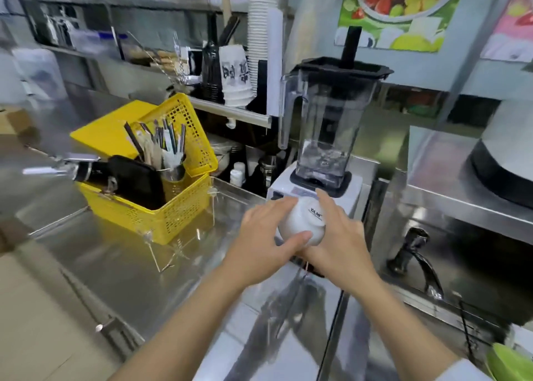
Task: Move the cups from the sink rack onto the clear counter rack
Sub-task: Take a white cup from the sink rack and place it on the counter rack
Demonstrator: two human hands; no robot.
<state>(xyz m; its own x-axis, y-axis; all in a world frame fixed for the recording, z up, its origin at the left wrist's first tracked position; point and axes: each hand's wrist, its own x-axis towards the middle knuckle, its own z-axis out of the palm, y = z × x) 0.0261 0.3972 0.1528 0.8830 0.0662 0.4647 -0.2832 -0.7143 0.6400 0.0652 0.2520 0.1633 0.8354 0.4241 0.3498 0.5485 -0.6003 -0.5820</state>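
A white cup (300, 222) is held upside down, its printed base facing me, just in front of the blender base. My left hand (265, 236) wraps its left side with the thumb across the rim. Against its right side lies my right hand (337, 236), fingers along the top. Both hands grip the cup above the right part of the clear counter rack (184, 245), a see-through acrylic stand on the steel counter. The sink rack is not in view.
A yellow basket (161, 207) with a tin of straws and black tools sits on the clear rack's left part. A blender (323, 138) stands right behind the cup. The black tap (415, 256) and sink lie to the right, shelves with paper cups behind.
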